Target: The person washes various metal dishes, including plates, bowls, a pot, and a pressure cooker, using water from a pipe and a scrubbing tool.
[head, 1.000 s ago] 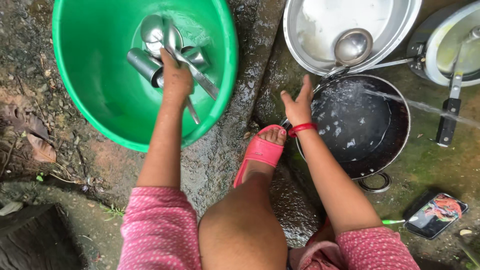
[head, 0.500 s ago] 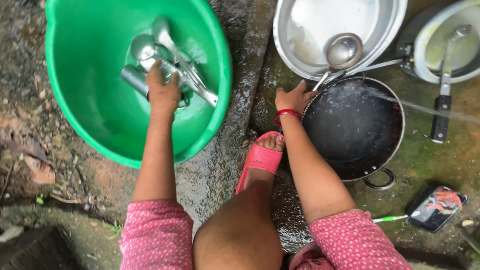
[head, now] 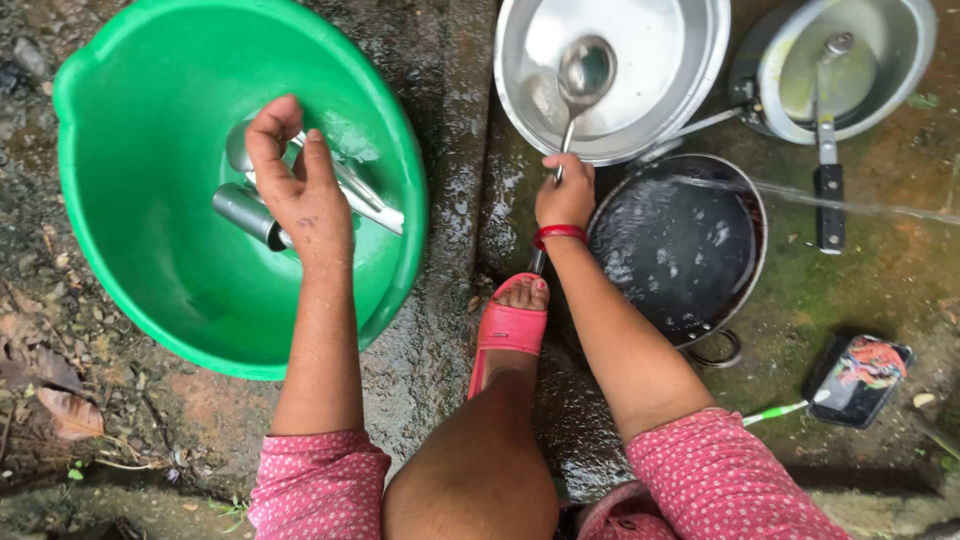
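Note:
A big green plastic basin [head: 150,280] lies on the wet ground at the left, with several steel spoons and a steel cup [head: 245,212] inside. My left hand [head: 300,190] is raised over those utensils, fingers apart, holding nothing that I can see. My right hand [head: 565,195] grips the handle of a steel ladle [head: 585,72], whose bowl rests in a wide steel dish [head: 690,110]. Just right of that hand stands a dark pot [head: 680,250] full of water, with a thin stream of water running into it.
A steel lidded pan [head: 850,60] with a black handle sits at the top right. A small black tray [head: 860,378] and a green-handled brush [head: 775,412] lie at the lower right. My foot in a pink sandal [head: 510,325] rests on wet stone between basin and pot.
My left hand has lifted off the utensils in the basin and opened. My right hand moved from the pot's rim to the ladle's handle and closed on it.

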